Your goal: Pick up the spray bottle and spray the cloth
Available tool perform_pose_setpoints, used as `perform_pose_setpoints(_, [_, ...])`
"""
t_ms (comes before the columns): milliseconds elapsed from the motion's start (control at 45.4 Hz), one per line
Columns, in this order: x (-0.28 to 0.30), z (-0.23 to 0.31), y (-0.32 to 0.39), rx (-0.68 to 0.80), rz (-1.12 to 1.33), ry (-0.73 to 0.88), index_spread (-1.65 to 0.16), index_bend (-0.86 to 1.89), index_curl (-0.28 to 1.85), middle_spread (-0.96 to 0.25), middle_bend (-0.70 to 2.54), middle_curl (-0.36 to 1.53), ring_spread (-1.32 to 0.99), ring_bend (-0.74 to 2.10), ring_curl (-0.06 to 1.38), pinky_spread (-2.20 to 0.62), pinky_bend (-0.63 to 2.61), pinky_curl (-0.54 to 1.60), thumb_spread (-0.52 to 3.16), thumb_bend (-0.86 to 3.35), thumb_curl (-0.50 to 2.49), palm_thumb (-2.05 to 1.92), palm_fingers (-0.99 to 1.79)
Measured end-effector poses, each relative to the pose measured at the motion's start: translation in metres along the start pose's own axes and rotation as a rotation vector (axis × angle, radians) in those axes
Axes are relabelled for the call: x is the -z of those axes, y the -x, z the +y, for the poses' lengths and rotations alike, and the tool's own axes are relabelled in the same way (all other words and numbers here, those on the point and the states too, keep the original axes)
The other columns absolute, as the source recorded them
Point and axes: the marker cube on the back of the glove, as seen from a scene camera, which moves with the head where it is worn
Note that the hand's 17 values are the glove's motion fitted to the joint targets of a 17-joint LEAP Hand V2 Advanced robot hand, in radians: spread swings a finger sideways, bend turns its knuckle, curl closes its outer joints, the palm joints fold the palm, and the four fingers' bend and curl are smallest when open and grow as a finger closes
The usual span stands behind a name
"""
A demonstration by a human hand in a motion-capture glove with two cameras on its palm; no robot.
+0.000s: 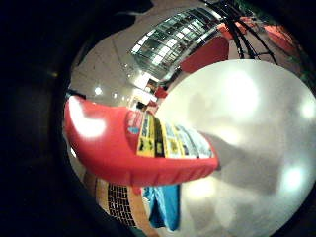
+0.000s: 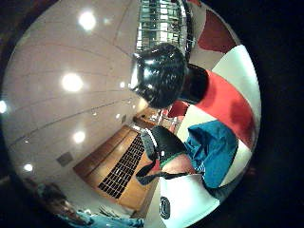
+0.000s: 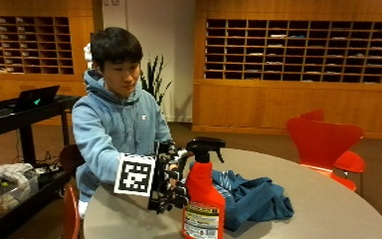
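Your gloved right hand (image 3: pixel 170 181) sits against the upright spray bottle (image 3: pixel 202 201) at its nine o'clock, fingers curling toward its neck; full closure cannot be told. The bottle stands on the table (image 3: pixel 336 209); the blue cloth (image 3: pixel 254 199), at its three o'clock, awaits spraying.

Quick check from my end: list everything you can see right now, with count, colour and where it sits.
spray bottle: one, red with black trigger head, upright on the table's near edge.
cloth: one, blue, bunched on the table behind the bottle.
table: one, round, grey-white.
chairs: two, red, beyond the table.
cart: one, black, beside the person, laptop on top.
right hand: one, black glove, against the bottle's side; whether it has a grip on it cannot be made out.
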Motion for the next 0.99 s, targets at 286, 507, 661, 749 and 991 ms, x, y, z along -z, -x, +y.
perform_pose_setpoints(286, [-0.015,-0.018,-0.002,-0.101,0.014,0.025,-0.2,0.08,0.15,0.12,0.3,0.36,0.16,0.6,0.33,0.22,0.52,0.35,0.97,-0.03,0.35,0.55,0.34])
perform_pose_setpoints(507, [-0.024,-0.029,0.0,-0.133,0.03,0.124,-0.2,0.19,0.21,0.02,0.35,0.38,0.04,0.63,0.34,0.16,0.41,0.32,0.96,-0.01,0.36,0.6,0.76])
perform_pose_setpoints(661, [-0.033,-0.04,0.005,-0.171,0.01,0.228,-0.21,0.26,0.29,-0.07,0.43,0.4,-0.08,0.57,0.33,0.08,0.22,0.29,0.9,0.05,0.44,0.8,1.1])
perform_pose_setpoints(749, [-0.035,-0.044,0.008,-0.163,0.054,0.233,-0.21,0.3,0.35,-0.11,0.49,0.44,-0.12,0.53,0.35,0.01,0.19,0.3,0.74,0.03,0.49,0.85,1.23])
perform_pose_setpoints(991, [-0.036,-0.037,0.025,-0.106,0.167,0.31,-0.2,0.43,0.44,-0.12,0.53,0.47,-0.18,0.5,0.37,-0.16,0.28,0.34,0.43,-0.02,0.6,0.92,1.41])
